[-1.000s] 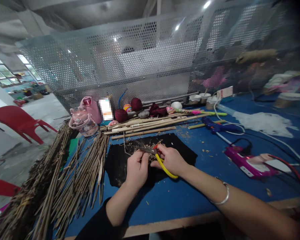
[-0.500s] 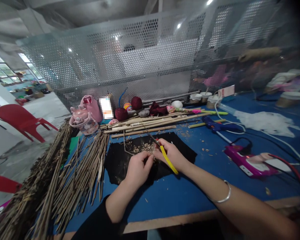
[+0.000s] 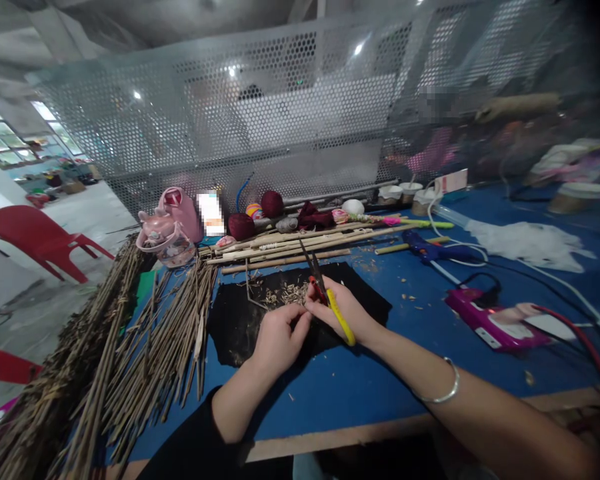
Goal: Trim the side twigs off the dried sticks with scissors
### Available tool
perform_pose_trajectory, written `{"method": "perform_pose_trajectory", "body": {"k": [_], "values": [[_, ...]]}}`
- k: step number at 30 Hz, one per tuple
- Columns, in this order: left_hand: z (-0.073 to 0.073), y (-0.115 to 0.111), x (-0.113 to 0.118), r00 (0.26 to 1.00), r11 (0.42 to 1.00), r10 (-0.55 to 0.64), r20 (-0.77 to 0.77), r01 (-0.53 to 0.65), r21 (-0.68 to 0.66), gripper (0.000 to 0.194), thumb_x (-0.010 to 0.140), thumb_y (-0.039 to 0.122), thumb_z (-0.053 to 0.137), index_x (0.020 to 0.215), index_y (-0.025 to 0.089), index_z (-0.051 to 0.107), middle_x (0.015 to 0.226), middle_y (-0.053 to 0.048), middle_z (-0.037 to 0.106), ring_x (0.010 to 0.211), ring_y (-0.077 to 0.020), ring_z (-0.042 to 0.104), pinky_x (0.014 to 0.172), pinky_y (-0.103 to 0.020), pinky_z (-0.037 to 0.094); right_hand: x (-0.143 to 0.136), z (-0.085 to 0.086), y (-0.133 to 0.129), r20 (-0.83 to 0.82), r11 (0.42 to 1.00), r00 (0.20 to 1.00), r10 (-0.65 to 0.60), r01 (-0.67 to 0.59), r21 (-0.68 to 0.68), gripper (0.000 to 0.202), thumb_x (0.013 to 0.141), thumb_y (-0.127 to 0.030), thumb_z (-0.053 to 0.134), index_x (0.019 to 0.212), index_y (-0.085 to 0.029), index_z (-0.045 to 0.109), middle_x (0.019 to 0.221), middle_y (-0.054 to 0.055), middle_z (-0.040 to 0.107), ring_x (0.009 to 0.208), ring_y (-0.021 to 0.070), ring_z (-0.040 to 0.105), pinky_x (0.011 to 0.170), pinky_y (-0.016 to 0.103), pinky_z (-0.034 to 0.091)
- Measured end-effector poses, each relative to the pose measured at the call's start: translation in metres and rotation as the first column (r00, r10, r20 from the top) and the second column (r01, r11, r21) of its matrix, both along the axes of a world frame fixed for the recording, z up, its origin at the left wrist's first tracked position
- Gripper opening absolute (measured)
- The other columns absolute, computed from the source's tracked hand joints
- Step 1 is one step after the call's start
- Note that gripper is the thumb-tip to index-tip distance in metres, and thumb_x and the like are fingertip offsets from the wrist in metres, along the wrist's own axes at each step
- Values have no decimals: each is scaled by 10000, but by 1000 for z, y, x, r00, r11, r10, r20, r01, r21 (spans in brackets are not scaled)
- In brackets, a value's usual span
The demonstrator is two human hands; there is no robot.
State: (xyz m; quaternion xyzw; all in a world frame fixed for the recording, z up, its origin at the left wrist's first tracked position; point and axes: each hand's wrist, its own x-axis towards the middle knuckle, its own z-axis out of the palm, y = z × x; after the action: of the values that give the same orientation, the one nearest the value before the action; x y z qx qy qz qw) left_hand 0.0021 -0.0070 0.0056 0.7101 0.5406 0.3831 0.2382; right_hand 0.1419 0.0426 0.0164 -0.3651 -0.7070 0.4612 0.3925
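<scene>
My right hand (image 3: 341,310) is wrapped round a pair of scissors (image 3: 336,313) with yellow handles and dark blades, which point away from me and stand slightly apart. Close against it, my left hand (image 3: 283,337) is closed in a pinch; whatever sits between its fingertips is too small or hidden to name. Both hands are over a black cloth (image 3: 235,333) on the blue table. Small pale clippings (image 3: 287,293) lie on the cloth just beyond my fingers. A thin bent twig (image 3: 250,287) shows beside my left hand; I cannot tell whether it is held.
Thin dry stalks (image 3: 165,353) cover the table's left side. Peeled sticks (image 3: 290,247) and dark red yarn balls (image 3: 273,204) lie along the back, near a pink basket (image 3: 175,250). On the right are a blue glue gun (image 3: 430,250), cables and a magenta power strip (image 3: 485,323).
The scissors have turned in my right hand, so their blades now point more upward and stand apart. My left hand stays in its pinch with hardly any shift.
</scene>
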Motion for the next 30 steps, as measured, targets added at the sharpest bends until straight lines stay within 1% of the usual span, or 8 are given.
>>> {"method": "perform_pose_trajectory", "body": {"k": [5,10,14,18,21,23,26,30], "values": [[-1,0,1,998,1000,0,58,2,-24,243,813,296,440,802,167,646,672,-8,617,579,-101,503,560,-200,364,-1,-1,1,-66,999,997,-26,24,-33,141,680,-232,550,748,-177,440,701,-27,473,593,84,442,585,227,406],[-4,1,0,987,994,-19,159,36,-106,261,807,330,441,758,152,624,614,0,570,533,-91,468,521,-192,360,0,-6,3,-81,999,996,-24,21,-45,140,679,-219,558,759,-181,449,701,-27,480,607,88,459,603,234,410],[-6,1,0,959,977,-24,283,83,-197,271,803,359,441,723,146,589,585,8,536,500,-82,458,481,-184,358,1,-8,4,-73,999,997,-20,17,-46,142,682,-222,562,765,-182,454,706,-25,482,613,90,461,599,233,409],[-4,2,0,922,958,-31,387,138,-253,274,788,369,466,714,135,588,568,6,532,476,-78,453,464,-183,372,0,-9,4,-80,999,997,-20,17,-42,155,687,-242,561,774,-182,449,721,-21,480,622,90,463,611,235,411],[-1,3,-1,903,972,24,430,79,-220,267,774,366,493,727,130,609,576,-2,547,494,-82,467,472,-183,386,0,-9,4,-60,999,998,-21,19,-33,209,690,-292,577,795,-189,428,730,-24,469,613,88,454,600,230,410],[2,4,-2,869,984,105,483,-21,-176,258,763,367,512,755,131,616,595,-6,562,518,-89,487,486,-184,399,2,-8,3,-2,1000,1000,-15,15,-10,271,685,-333,594,838,-195,419,752,-18,477,634,99,465,608,233,411],[5,5,-5,805,981,192,561,-145,-127,253,747,367,537,789,131,618,623,-13,580,550,-100,516,509,-191,424,5,-6,2,198,998,980,-34,23,61,342,679,-390,605,890,-194,420,798,7,504,694,132,488,643,258,406],[10,4,-7,788,975,221,574,-200,-101,244,755,353,530,796,127,615,633,-18,587,574,-111,534,513,-195,435,4,-2,-4,434,984,899,-63,-18,179,432,661,-441,620,940,-179,418,860,47,522,770,176,501,685,297,395]]}}
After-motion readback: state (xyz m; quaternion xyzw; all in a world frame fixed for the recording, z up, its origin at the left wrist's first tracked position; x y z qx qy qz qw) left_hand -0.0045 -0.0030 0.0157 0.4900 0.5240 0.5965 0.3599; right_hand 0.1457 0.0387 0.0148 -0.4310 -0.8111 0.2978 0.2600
